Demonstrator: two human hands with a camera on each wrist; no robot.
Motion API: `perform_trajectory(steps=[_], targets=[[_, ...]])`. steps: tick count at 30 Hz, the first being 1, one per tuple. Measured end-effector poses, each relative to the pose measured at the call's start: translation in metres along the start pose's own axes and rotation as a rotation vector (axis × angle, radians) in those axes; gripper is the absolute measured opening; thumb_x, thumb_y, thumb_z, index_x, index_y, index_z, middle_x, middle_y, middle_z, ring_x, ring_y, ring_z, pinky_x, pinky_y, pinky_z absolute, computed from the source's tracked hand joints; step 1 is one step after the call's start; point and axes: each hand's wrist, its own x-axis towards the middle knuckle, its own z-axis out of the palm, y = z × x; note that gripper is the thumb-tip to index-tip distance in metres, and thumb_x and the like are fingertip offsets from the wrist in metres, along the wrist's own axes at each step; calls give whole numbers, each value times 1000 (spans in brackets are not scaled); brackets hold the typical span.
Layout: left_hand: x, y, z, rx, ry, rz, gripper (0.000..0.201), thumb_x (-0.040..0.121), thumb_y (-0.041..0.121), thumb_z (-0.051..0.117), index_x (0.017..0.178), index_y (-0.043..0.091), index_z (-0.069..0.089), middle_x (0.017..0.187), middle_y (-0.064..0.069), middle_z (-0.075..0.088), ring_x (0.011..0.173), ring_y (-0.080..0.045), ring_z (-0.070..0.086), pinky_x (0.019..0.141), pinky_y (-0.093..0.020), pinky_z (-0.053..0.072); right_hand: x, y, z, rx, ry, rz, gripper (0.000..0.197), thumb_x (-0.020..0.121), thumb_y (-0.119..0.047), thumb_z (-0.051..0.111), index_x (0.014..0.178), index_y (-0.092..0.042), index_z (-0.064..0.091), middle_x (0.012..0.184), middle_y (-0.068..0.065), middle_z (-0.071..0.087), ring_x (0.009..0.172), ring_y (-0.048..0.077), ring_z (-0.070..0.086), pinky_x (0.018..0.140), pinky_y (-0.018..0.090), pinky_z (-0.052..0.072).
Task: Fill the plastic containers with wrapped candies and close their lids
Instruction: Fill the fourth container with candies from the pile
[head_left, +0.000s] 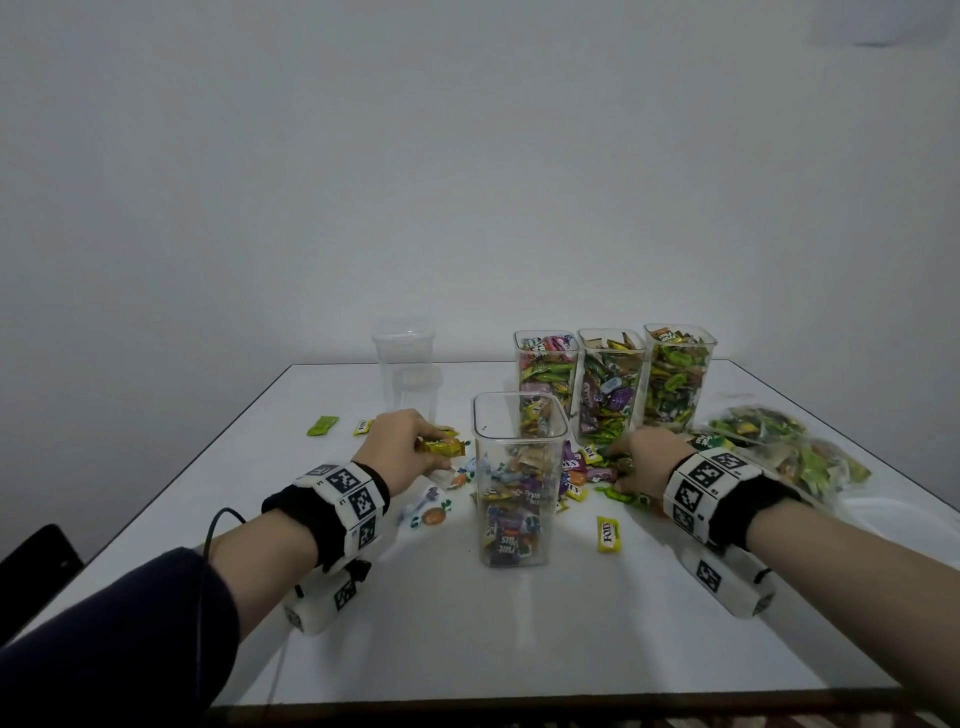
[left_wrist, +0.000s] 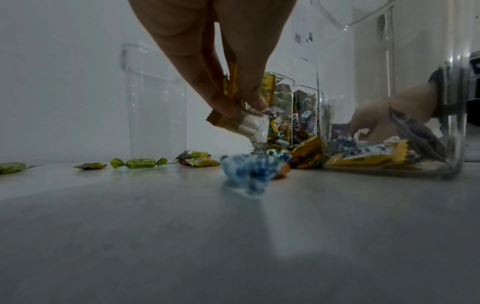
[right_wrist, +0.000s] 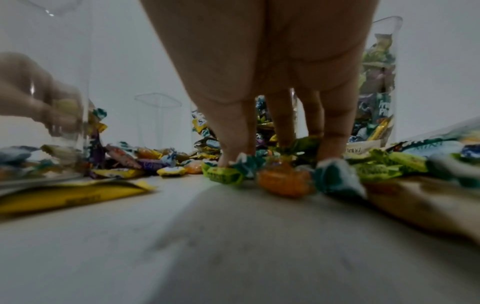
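Head view: white desk (head_left: 467, 639) carries everything. Three clear plastic containers (head_left: 610, 384) stand in a row toward the far right edge, each packed with wrapped candies, no lids on. A half-filled container (head_left: 517, 483) stands mid-desk between both hands, open top, so either hand can drop in. Two empty containers (head_left: 408, 374) wait toward the far edge, left of the row. No lids identifiable in any view. Bags of candy (head_left: 784, 452) lie at the right edge as supply.

Loose candy pile (head_left: 587, 467) sits just right of the half-filled container; scattered pieces lie to its left.

Left hand (head_left: 400, 441) is closed round a small bunch of yellow-wrapped candies (left_wrist: 233, 121), pinched at the fingertips, just off the desk beside the container; likely headed for its mouth.

Right hand (head_left: 644, 460) is down on the pile, fingers (right_wrist: 233, 131) extended onto wrappers, raking; nothing visibly gripped yet.
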Motion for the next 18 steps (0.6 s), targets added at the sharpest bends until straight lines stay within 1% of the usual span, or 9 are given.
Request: perform_trajectory(steps=[2, 4, 6, 9, 10, 11, 15, 16, 18], targets=[[-1, 1, -2, -28, 30, 11, 37, 74, 20, 79, 110, 10, 71, 99, -9, 63, 90, -22, 57, 79, -26, 43, 0, -2, 0, -45, -69, -6, 46, 90, -27, 61, 134, -20, 51, 133, 4, 55, 119, 22, 53, 97, 30, 46], [-2, 1, -3, -59, 68, 19, 35, 75, 18, 79, 108, 10, 72, 98, -8, 63, 88, -20, 56, 76, -21, 40, 0, -2, 0, -43, -68, -13, 39, 89, -23, 63, 127, -16, 57, 127, 5, 59, 115, 22, 56, 93, 28, 48], [-3, 2, -4, -71, 98, 27, 33, 75, 18, 79, 107, 11, 73, 99, -8, 62, 88, -19, 56, 76, -20, 39, 0, -3, -2, -33, -54, -10, 31, 87, -18, 65, 118, -12, 63, 118, 7, 63, 108, 22, 59, 88, 26, 50], [-6, 2, -6, -110, 133, 20, 32, 73, 17, 80, 105, 12, 73, 99, -7, 62, 89, -22, 60, 84, -30, 48, -2, -4, -3, 3, -20, 2, 22, 84, -15, 67, 106, -10, 68, 108, 7, 67, 98, 21, 62, 80, 24, 50], [-6, 2, -7, -127, 147, 14, 33, 73, 17, 81, 104, 12, 74, 98, -6, 62, 89, -22, 60, 85, -32, 49, -3, -4, -4, 28, 8, 1, 18, 84, -14, 67, 102, -10, 69, 105, 7, 67, 94, 19, 62, 77, 23, 49], [-7, 2, -8, -139, 166, 7, 33, 72, 17, 81, 104, 12, 74, 97, -5, 62, 90, -21, 59, 85, -31, 48, -3, -4, -4, 57, 45, -2, 15, 84, -11, 65, 98, -10, 70, 102, 7, 68, 90, 18, 61, 74, 22, 48], [-11, 0, -17, -189, 270, -17, 34, 71, 18, 82, 103, 13, 74, 91, 0, 59, 86, -16, 56, 74, -17, 36, -6, -2, -6, 159, 244, -8, 15, 87, -6, 56, 94, -11, 68, 97, 6, 68, 87, 18, 60, 72, 22, 45], [-12, 1, -20, -202, 302, -16, 33, 71, 18, 82, 103, 13, 74, 90, 0, 60, 85, -16, 55, 73, -17, 35, -7, -1, -7, 182, 281, -13, 16, 87, -5, 54, 94, -12, 67, 97, 6, 68, 85, 19, 60, 73, 22, 45], [-17, 3, -27, -239, 370, -8, 32, 71, 18, 82, 101, 15, 75, 89, 1, 60, 85, -16, 56, 77, -21, 39, -9, 0, -8, 225, 343, -27, 16, 86, -6, 56, 96, -13, 67, 98, 6, 68, 78, 17, 58, 74, 23, 47]])
